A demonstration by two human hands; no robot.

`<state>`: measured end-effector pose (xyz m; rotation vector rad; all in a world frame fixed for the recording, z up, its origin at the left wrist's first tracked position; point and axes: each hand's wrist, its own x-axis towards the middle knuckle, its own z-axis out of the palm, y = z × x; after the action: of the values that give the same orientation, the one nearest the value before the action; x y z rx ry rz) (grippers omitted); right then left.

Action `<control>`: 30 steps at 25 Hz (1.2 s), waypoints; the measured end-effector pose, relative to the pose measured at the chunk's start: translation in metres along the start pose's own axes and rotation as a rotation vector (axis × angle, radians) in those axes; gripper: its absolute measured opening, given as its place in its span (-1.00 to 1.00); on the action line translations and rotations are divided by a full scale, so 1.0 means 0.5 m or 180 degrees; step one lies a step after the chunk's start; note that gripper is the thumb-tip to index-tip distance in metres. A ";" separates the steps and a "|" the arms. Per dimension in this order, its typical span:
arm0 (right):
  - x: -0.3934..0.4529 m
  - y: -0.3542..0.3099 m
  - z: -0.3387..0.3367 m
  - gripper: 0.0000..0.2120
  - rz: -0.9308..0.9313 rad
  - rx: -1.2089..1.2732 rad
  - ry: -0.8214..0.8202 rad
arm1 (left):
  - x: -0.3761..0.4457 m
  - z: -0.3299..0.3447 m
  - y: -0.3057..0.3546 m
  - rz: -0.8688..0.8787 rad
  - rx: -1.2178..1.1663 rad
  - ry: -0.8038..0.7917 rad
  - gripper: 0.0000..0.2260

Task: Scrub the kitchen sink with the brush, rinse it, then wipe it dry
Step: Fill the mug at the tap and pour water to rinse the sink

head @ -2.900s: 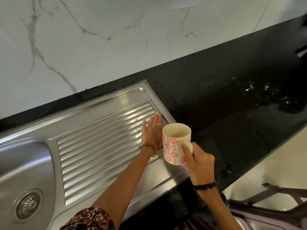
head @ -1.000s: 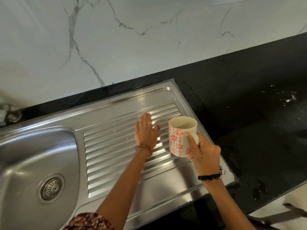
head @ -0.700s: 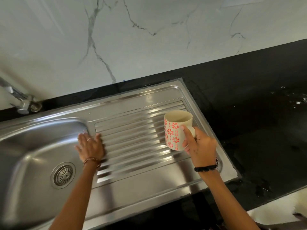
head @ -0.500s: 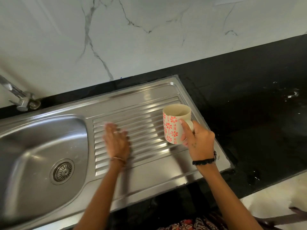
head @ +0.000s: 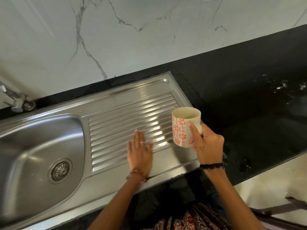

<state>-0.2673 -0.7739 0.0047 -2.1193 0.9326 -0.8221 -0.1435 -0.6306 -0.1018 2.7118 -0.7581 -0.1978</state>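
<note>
- The left hand [head: 140,151] lies flat, fingers straight and together, on the ribbed drainboard [head: 126,123] of the steel sink [head: 103,181], at the middle of the frame. It holds nothing; I judge it pushes rinse water along the grooves toward the basin.
- The right hand [head: 206,145] grips a cream mug [head: 184,128] with red flowers, fingers around the handle and the thumb on its wall. The mug is upright above the right end of the drainboard, probably kept ready to pour water.
- The basin [head: 38,146] with its drain strainer [head: 60,170] is at lower left, the tap [head: 15,100] at the left edge.
- The black desk [head: 249,113] at right has some wet spots.
- No brush or cloth is visible, so the step seems to be rinsing.
</note>
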 end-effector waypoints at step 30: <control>-0.074 0.031 -0.023 -0.54 -0.0076 -0.0364 0.0677 | 0.200 0.036 0.157 0.0227 0.0085 -0.0331 -0.49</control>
<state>-0.3016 -0.7563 -0.0106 -2.1740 1.0886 -1.0444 -0.1002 -0.7513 -0.0967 2.7117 -0.8915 -0.3161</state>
